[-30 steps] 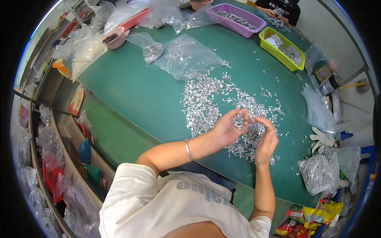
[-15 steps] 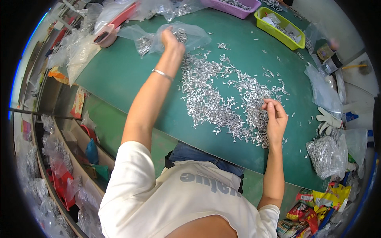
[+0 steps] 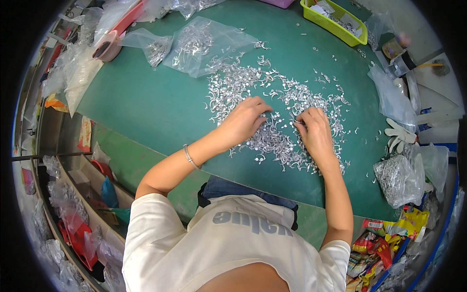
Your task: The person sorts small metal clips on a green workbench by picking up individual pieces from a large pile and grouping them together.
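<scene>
A spread heap of small curved silver metal pieces (image 3: 272, 141) lies on the green table (image 3: 146, 102), many with a round end. Over the heap's left part my left hand (image 3: 243, 121) reaches in, thumb and fingers apart, with nothing visible between them. To its right, my right hand (image 3: 316, 134) is bent down over the pieces, thumb close to the curled fingertips. Whatever those fingertips pinch is too small to make out. Beyond my left hand, a clear plastic bag (image 3: 209, 36) with similar silver pieces inside rests flat at the heap's far edge.
Another clear bag (image 3: 156, 52) and a pink cup (image 3: 108, 47) sit at the far left. At the far right stands a green basket (image 3: 335, 24). A white glove (image 3: 400, 136) and a filled plastic bag (image 3: 399, 180) lie along the right edge. Shelves with bags are at left.
My left hand has left the clear bag and come nearer, down to the heap. The bag now lies flat. My right hand has moved slightly left and turned down over the pieces.
</scene>
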